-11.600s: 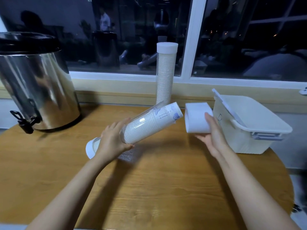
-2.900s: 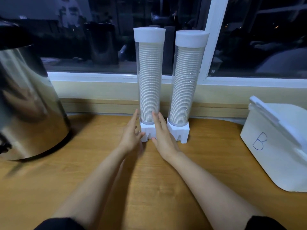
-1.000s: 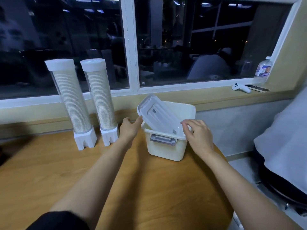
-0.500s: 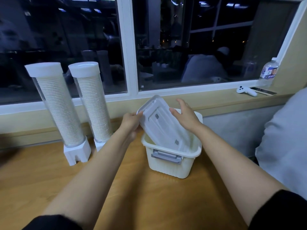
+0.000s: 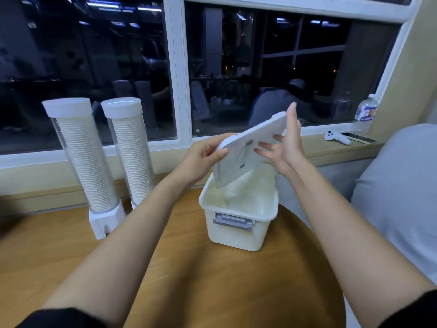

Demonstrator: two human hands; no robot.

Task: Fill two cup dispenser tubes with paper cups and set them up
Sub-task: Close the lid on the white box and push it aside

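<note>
tubes: two filled tubes (image 5: 80,157) upright on desk (image 5: 212,280), well left of left hand (image 5: 203,157) | left hand grips lid (image 5: 246,157) edge, right hand (image 5: 287,147) open, palm on it | lid tilted, long axis up-right, bin (image 5: 238,223) directly below hands | judgement: level, lower onto bin

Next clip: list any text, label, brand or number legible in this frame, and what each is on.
No text can be read in this frame.
Water bottle on the window sill: it has a printed label, too small and blurred to read.
Lid held over the storage box: small grey marks, not legible.
Two cup dispensers: no visible print.
</note>
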